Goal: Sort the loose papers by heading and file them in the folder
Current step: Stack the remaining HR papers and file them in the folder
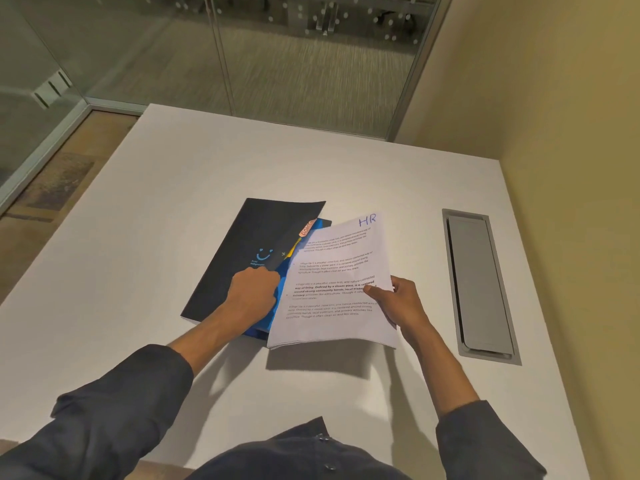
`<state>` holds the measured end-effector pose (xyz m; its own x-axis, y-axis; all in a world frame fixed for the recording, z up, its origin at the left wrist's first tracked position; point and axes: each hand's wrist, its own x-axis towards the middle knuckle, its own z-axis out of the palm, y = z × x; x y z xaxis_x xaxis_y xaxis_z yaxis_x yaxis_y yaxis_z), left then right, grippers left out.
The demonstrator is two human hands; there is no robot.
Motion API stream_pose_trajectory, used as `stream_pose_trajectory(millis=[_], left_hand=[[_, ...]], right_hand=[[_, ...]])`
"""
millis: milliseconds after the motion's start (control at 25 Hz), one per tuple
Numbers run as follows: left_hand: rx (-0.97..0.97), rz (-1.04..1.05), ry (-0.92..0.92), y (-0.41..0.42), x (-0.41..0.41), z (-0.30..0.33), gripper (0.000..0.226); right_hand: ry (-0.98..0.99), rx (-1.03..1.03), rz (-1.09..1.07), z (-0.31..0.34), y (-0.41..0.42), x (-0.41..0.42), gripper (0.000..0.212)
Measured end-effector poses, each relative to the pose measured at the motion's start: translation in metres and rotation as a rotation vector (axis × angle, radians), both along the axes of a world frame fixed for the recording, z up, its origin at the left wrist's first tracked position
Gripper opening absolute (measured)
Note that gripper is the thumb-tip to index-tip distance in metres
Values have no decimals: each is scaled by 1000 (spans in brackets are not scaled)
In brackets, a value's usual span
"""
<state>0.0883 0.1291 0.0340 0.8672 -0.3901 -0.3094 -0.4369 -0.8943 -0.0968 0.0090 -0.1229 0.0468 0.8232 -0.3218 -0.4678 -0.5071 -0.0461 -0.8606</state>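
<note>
Head view: right grip pinches HR-headed papers; left grip curled on dark folder

An office: glass partition walls, white desk with cable hatch.

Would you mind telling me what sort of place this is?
Probably an office meeting room: glass partition walls, a white table with a built-in cable hatch, and a folder with printed papers.
</note>
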Motion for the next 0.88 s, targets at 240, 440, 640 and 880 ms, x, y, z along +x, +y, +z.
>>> stream_pose_trajectory(millis=[240, 440, 640, 880], left_hand=[[41, -104, 12, -17, -19, 12, 22], [23, -130, 33, -33, -29, 16, 22], [-52, -133, 18, -49, -30, 28, 22], [-122, -157, -15, -61, -35, 32, 34]], right_hand=[[59, -158, 5, -14, 5, 17, 22], [8, -254, -48, -21, 29, 13, 23], [-48, -327, -30, -32, 57, 12, 27], [-66, -414, 22, -33, 84, 23, 21]])
